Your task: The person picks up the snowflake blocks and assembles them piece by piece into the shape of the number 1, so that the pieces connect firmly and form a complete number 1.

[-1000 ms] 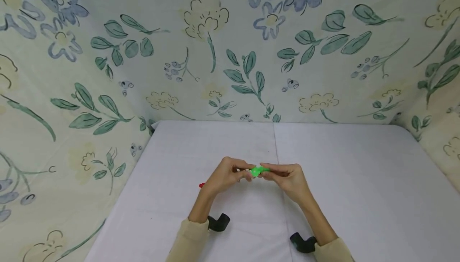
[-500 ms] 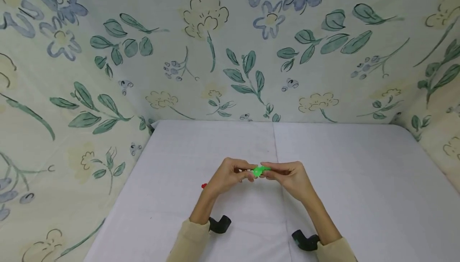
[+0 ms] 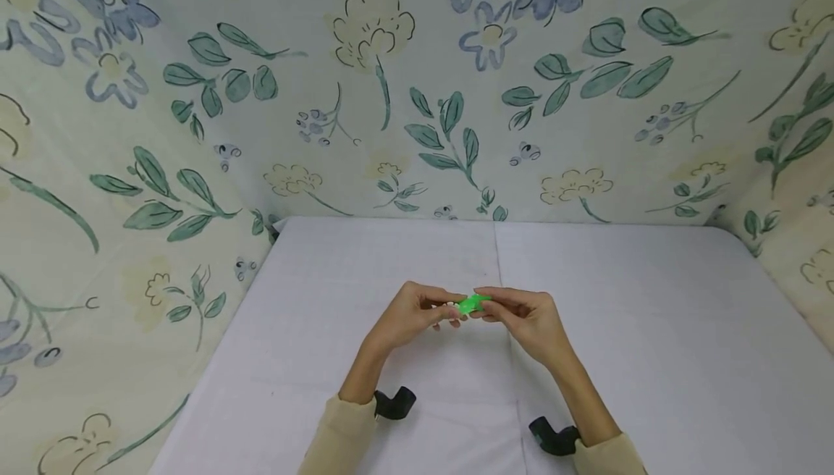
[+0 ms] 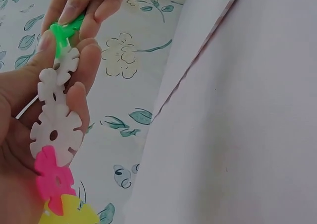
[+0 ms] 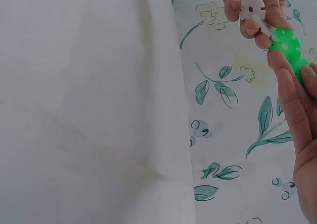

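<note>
A chain of notched plastic snowflake discs runs along my left hand [image 3: 407, 316], whose thumb and fingers pinch it near its green end. In the left wrist view a yellow disc [image 4: 72, 213] and a pink disc [image 4: 54, 178] lie by the palm, followed by several white discs [image 4: 53, 134]. Green discs [image 5: 286, 44] make up the far end, one slotted against the other in the right wrist view. My right hand [image 3: 531, 319] pinches the outer green disc between thumb and fingers. Fingertips of both hands nearly meet around the green part and cover some of it.
Below the hands spreads a table with a white cloth [image 3: 606, 316], creased down the middle. Floral fabric [image 3: 417, 84] hangs behind it and at both sides. Black angled wrist mounts [image 3: 396, 404] sit at both sleeves.
The green end has tilted between the fingers, and the right hand has shifted slightly upward. A small red bit that showed beside the left wrist is now out of sight.
</note>
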### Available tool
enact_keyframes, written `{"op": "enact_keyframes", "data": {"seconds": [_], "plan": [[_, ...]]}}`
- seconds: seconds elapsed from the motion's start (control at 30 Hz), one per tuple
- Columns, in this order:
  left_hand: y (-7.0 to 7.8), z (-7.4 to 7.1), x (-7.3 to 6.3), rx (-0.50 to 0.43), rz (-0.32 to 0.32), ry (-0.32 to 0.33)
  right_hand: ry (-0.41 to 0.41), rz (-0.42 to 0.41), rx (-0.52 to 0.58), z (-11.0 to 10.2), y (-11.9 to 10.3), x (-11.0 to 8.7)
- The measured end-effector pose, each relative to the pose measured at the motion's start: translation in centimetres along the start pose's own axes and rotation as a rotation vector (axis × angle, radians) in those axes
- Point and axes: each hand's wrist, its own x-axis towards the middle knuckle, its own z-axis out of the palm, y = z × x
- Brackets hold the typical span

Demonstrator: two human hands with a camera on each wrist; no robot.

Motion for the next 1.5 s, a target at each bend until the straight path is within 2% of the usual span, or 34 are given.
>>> {"op": "enact_keyframes", "data": {"seconds": [0.27,0.47,0.7,0.9,1.0,1.2,1.33,1.5], "plan": [[0.5,0.6,0.0,0.017,0.052,0.039,0.011,0.018,0.012,-0.1,-0.6,0.1],[0.6,0.8,0.0,0.013,0.081,0.076,0.059,-0.018,0.083,0.4,0.1,-0.1],[0.6,0.2,0.0,0.016,0.094,0.054,0.067,-0.009,0.107,1.0,0.3,-0.1],[0.4,0.0,0.0,0.021,0.078,0.046,0.04,0.005,0.08,1.0,0.3,0.0],[0.3,0.3,0.1,0.029,0.058,0.024,0.056,0.027,0.046,0.6,0.6,0.0],[0.6,0.7,0.0,0.083,-0.04,-0.039,0.076,0.092,0.009,-0.2,1.4,0.1],[0.2,0.9,0.1,0.096,-0.066,-0.014,0.1,0.16,0.021,-0.5,1.7,0.3],[-0.4,1.3,0.5,0.042,-0.071,0.042,0.14,0.241,0.012,-0.3,1.9,0.7]]}}
